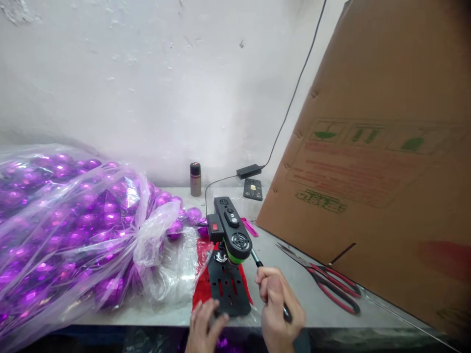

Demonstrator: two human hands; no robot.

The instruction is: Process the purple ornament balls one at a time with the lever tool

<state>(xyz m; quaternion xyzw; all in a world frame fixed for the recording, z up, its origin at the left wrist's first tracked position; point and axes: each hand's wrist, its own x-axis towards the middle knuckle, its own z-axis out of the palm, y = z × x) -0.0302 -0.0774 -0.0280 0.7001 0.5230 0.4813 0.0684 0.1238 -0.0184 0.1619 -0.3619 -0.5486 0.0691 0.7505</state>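
Observation:
A small black bench machine [235,230] with round vents, a red switch and a green ring stands on a slotted black base plate [231,294]. My right hand [278,304] is wrapped round the black grip of a metal-shafted lever [256,257], whose far end meets the machine's right side. At the plate's front left corner, my left hand [206,323] has its thumb and fingers curled around something small and dark, too blurred to name. Under the plate lies a red sheet [201,289].
Left is a clear plastic bag [150,240] of shiny purple balls [86,220]. Behind stand a small bottle [196,180], a power adapter [249,171] and a dark phone-like slab [252,189]. Red-handled scissors [331,284] lie beside a large cardboard box [368,147] at right.

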